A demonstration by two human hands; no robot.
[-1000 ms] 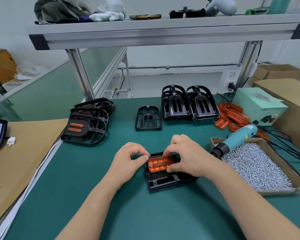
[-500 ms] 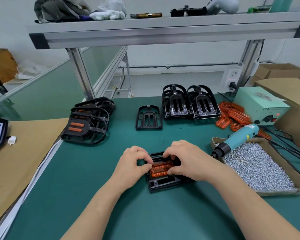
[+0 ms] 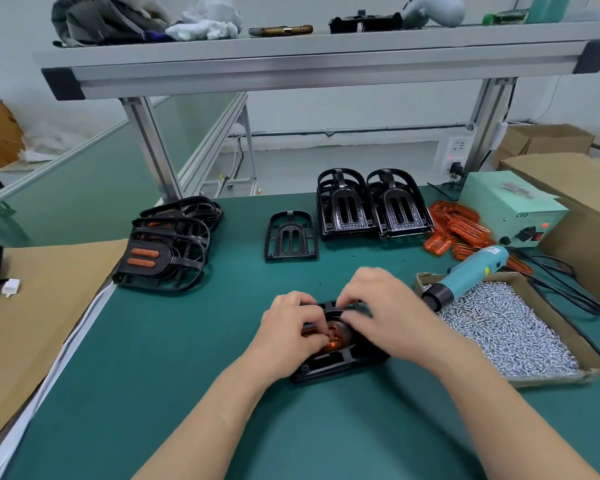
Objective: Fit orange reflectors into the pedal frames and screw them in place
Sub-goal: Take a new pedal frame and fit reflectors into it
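Left hand and right hand: curled fingers pinch oblong orange plastic reflector inside black plastic pedal frame.

The left forearm and the right forearm are bare (uncovered as far as the lower edge shows). The left hand and the right hand are bare too, their fingertips slightly motion-blurred.

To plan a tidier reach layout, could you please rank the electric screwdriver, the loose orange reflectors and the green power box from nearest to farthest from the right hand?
From the right hand, in the head view:
1. electric screwdriver, just to its right.
2. loose orange reflectors, farther back on the right.
3. green power box, back right corner.
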